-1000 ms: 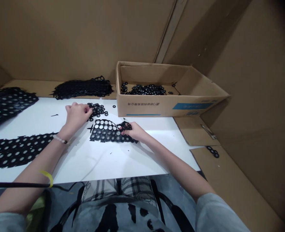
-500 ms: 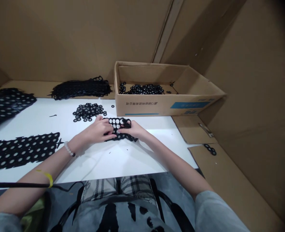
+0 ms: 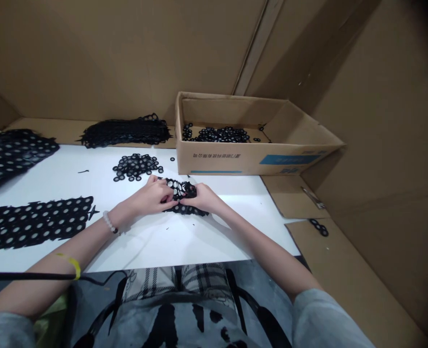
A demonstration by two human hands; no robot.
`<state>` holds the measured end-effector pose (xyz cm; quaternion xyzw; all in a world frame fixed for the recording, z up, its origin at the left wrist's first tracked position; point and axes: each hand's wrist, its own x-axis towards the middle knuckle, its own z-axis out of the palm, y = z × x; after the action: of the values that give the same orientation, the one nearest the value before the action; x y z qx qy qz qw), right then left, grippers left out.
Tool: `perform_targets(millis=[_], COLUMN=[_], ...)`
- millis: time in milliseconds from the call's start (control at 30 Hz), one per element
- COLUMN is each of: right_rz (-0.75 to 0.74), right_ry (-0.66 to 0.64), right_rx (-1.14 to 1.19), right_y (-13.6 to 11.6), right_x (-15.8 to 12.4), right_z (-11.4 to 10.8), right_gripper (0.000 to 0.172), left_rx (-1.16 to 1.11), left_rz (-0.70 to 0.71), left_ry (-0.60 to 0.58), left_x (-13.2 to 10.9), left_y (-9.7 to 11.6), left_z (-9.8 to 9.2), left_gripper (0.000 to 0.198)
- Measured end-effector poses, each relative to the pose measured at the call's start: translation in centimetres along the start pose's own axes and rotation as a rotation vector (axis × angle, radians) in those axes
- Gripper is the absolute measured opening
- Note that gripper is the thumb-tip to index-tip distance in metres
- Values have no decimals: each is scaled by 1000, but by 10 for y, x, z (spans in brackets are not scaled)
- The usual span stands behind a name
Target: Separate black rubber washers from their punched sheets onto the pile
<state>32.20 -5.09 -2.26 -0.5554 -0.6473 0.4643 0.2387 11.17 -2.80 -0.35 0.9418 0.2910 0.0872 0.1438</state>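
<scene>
**Perforated black sheet bunched between my two grips**

My white tabletop (image 3: 214, 241) fills the lower middle of the frame. Beyond it, at upper centre-right, stands an open cardboard box (image 3: 217, 164) with black rings (image 3: 217, 135) scattered across its floor. A tangled stack of black webbing (image 3: 125, 133) lies along the top edge at upper left, a long holed strip (image 3: 33, 224) lies at mid-left, and a darker holed mass (image 3: 11, 154) sits in the upper left corner. A loose pile of rings (image 3: 137, 166) rests just above my hands.

The perforated black sheet sits at the tabletop's centre, bunched up, with its lower edge (image 3: 185, 209) down on the surface. My left grip (image 3: 150, 198) and right grip (image 3: 206, 198) are both closed on it, almost meeting. On a floppy sheet like this, I judge it best to pinch right beside the spot being worked and keep the rest flat so nothing snags.

My fingers (image 3: 168, 194) hide the sheet's middle, so I cannot tell how it folds there or whether a single ring is caught between them.
</scene>
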Motion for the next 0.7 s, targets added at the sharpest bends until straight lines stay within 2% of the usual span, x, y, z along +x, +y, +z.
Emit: perform_targets(millis=[133,267,467,600,700], right_rz=[-21,-58,-96,-89,-52], right_ry=[-111,-208,-154,-122,-121], right_rx=[204,378,224,184,153], right_y=[-3,-7,-1,-3,-6], right_x=[-1,-3,1,2,0], right_z=[0,2,4,0,-5], right_gripper=[17,22,20,21,21], left_rx=[-40,-96,-213,-409,-451], left_rz=[4,-23,-43,-73,-181], left_ry=[-18,-38,-77,-114,-37], left_x=[0,0,1,0,-3], left_y=[3,6,-2,-18,-32], left_z=[1,1,1,-13,-25], left_gripper=[39,42,35,31,26])
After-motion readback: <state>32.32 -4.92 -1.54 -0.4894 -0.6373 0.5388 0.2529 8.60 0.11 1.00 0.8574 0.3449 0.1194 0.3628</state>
